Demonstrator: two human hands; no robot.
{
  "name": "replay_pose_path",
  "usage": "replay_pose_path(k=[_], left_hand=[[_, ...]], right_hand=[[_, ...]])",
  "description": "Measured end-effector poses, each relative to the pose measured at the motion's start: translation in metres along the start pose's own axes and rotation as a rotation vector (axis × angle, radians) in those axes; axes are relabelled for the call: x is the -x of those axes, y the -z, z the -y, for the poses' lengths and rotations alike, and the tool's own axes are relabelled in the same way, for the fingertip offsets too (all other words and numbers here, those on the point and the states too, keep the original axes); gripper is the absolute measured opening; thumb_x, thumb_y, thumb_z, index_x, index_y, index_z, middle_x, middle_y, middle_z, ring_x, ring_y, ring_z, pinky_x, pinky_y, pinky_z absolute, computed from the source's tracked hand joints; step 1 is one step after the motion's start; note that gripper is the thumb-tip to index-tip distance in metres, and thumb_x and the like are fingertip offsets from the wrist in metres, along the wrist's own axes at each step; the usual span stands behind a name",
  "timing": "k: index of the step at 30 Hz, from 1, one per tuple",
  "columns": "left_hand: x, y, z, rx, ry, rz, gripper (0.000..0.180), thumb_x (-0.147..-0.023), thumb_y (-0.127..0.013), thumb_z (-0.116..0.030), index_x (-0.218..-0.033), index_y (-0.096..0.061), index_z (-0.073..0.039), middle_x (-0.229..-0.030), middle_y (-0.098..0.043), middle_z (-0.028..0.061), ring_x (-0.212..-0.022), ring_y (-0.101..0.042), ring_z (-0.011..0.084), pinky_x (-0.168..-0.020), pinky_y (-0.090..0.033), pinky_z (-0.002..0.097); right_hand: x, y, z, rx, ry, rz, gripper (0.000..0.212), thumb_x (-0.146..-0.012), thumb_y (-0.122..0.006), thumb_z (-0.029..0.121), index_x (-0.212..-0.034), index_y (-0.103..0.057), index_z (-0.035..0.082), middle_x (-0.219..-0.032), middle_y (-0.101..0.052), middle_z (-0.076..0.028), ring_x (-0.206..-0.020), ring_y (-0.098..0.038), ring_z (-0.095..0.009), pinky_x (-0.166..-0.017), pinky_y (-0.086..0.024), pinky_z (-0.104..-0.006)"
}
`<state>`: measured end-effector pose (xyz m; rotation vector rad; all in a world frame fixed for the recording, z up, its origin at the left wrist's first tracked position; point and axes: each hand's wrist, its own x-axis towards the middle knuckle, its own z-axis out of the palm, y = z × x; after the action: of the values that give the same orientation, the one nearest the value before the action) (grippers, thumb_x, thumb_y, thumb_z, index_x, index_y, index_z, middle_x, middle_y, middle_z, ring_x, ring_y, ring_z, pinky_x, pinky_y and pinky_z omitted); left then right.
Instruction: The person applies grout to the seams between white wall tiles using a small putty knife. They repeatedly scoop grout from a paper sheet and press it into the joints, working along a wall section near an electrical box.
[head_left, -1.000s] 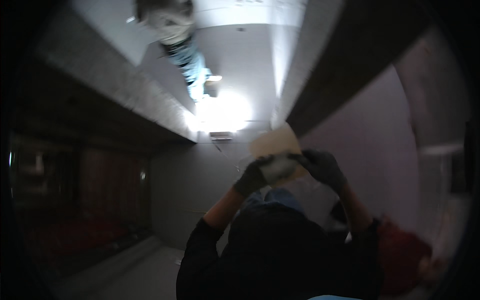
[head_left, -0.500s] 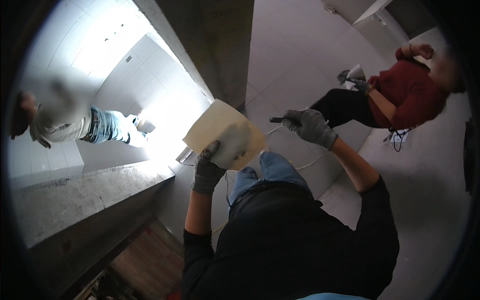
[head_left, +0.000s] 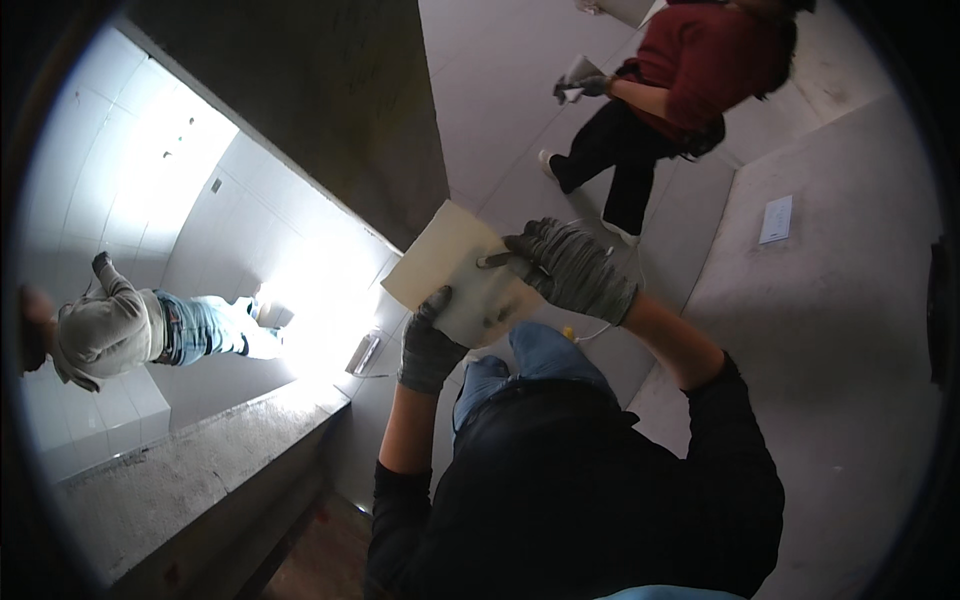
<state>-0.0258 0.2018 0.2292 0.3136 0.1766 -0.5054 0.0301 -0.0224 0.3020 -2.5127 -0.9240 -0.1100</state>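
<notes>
In my gloved left hand (head_left: 428,345) is the lower edge of a cream, flat sheet (head_left: 437,258), thumb on its face, fingers behind it. Grey marks and a shadow show on its right part. My gloved right hand (head_left: 580,270) is closed round a small dark stick-like tool (head_left: 493,261) whose exact kind I cannot make out. The tool's end lies over the sheet's right half; whether it touches the surface is unclear.
A dark concrete wall end (head_left: 330,110) stands just ahead, and a rough ledge (head_left: 210,460) runs along the left. One person (head_left: 110,330) is in the bright tiled room at left. Another, in a red top (head_left: 690,70), stands ahead right, holding something pale. A cable (head_left: 640,270) trails across the floor.
My right hand has moved left with the tool, from beside the sheet to over it. The view has shifted. The person in red now appears higher and farther left.
</notes>
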Motion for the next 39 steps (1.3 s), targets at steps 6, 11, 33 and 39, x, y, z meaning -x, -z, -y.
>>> replay_pose_path(k=[6,11,33,39], left_hand=[[-0.013,-0.003,0.004,-0.774,-0.218,-0.117,0.053,-0.089,-0.059,-0.023,-0.132,-0.042,0.003,-0.127,-0.052,0.0177,-0.117,-0.053,0.0297,-0.099,-0.046,0.0427],[-0.025,-0.006,0.009,-0.303,-0.175,0.016,0.053,-0.097,-0.044,-0.033,-0.128,-0.042,0.009,-0.125,-0.053,0.0199,-0.112,-0.057,0.0278,-0.092,-0.052,0.0404],[-0.292,-0.083,0.086,0.103,0.249,-0.062,0.058,-0.091,-0.057,-0.035,-0.135,-0.040,-0.001,-0.131,-0.050,0.0155,-0.121,-0.049,0.0304,-0.100,-0.044,0.0446],[-0.385,-0.114,0.141,0.018,0.195,-0.036,0.060,-0.095,-0.048,-0.041,-0.139,-0.036,-0.003,-0.137,-0.045,0.0168,-0.126,-0.044,0.0316,-0.106,-0.036,0.0472]], right_hand=[[-0.016,-0.006,-0.014,-0.162,-0.181,0.224,0.029,-0.094,-0.052,0.042,-0.118,-0.063,0.032,-0.089,-0.069,-0.002,-0.072,-0.065,-0.018,-0.072,-0.053,-0.0328],[-0.013,-0.011,-0.018,-0.164,-0.355,0.232,0.029,-0.093,-0.054,0.042,-0.113,-0.066,0.024,-0.088,-0.070,-0.004,-0.075,-0.067,-0.020,-0.073,-0.053,-0.0332],[0.043,0.021,-0.295,-1.864,-0.849,-0.242,0.034,-0.096,-0.054,0.029,-0.117,-0.061,0.003,-0.103,-0.065,-0.006,-0.092,-0.061,-0.014,-0.080,-0.052,-0.0284],[0.035,0.069,-0.374,-1.549,-0.806,-0.464,0.031,-0.093,-0.060,0.019,-0.119,-0.060,0.001,-0.105,-0.065,-0.006,-0.095,-0.060,-0.013,-0.084,-0.051,-0.0291]])
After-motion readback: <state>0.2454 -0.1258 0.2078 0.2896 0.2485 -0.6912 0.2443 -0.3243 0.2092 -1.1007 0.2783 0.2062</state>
